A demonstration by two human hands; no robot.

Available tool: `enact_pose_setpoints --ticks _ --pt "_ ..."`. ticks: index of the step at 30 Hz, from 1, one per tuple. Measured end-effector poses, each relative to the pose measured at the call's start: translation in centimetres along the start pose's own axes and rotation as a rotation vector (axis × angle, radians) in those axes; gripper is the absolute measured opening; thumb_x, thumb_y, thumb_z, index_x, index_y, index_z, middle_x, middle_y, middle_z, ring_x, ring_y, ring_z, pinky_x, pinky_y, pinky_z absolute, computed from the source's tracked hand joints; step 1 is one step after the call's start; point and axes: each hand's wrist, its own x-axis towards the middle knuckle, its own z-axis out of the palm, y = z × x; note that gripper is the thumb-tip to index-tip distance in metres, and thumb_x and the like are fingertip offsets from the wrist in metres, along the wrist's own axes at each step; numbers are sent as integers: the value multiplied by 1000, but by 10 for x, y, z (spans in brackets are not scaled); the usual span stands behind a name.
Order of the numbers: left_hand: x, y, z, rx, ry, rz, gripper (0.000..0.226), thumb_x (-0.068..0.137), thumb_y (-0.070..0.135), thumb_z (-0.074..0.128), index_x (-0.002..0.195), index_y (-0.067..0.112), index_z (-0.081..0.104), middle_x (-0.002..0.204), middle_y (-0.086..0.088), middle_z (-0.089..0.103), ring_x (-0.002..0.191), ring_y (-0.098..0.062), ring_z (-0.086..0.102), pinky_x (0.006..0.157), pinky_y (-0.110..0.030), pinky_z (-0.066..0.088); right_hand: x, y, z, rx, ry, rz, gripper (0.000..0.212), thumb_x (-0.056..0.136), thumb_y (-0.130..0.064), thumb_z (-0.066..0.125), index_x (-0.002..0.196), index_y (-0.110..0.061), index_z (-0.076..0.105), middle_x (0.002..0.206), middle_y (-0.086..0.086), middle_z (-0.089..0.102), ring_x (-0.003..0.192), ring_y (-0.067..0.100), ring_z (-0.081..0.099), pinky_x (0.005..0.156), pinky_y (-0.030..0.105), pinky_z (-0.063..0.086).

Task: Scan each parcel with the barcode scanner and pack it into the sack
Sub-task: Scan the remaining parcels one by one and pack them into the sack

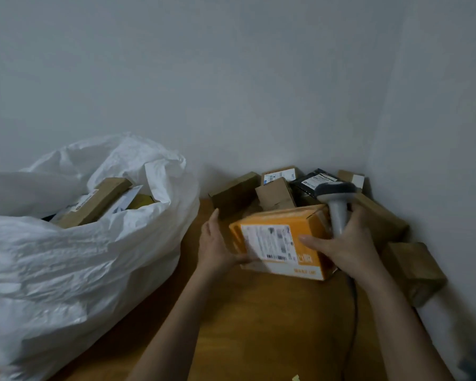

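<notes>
White sack [74, 259] fills the left side, slumped on the wooden floor [259, 325], mouth open toward the top. Inside the mouth: a long brown carton [96, 203] lying at an angle, a white envelope and something yellow just beside it.

Grey wall [231, 78] behind; second wall closes the corner on the right.

Parcel pile [280, 188] sits in that corner: several brown cardboard boxes, one black poly mailer [313, 181] with a white label, more brown boxes running down the right wall, nearest one [415, 270] well apart from the sack.

Orange box [280, 243] is in front of the pile, centre frame, between both hands, white shipping label facing up and toward the camera. Whether its base touches the floor: cannot tell, motion blur.

Left hand [215, 243]: grip wide, fingers straight, palm against the box's left end, thumb under the near lower edge.

Right hand [346, 243]: grip closed around the handle of the grey barcode scanner [337, 204], thumb stretched onto the box's label face. Scanner stands upright, head above the box's far right corner, in front of the black mailer. Dark cable [353, 306] runs from under the right hand down across the floor toward the camera.
</notes>
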Motion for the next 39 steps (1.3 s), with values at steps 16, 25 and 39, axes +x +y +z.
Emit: enact_pose_setpoints --ticks 16,25,39 --pt "1 -27 -17 -38 -810 -20 108 55 38 90 144 24 31 136 0 52 124 -21 54 101 -46 50 -10 -27 -8 -146 -182 -188 71 72 -44 80 131 -29 43 115 -4 56 95 13 62 76 35 56" --pt "-19 -33 20 -610 -409 -446 72 62 62 71 116 16 62 101 -1 70 82 -15 70 51 -17 53 -20 -35 -10 191 -72 -23 32 99 -48 46 98 -19 59 63 3 58 48 6 55 49 24 45" --pt "-16 -29 32 -650 -299 -545 60 77 54 72 123 21 51 107 -2 64 92 -19 63 64 -29 51 -53 -73 -18 163 -178 -145 29 100 -43 44 105 -20 61 52 -6 55 49 5 53 51 22 43"
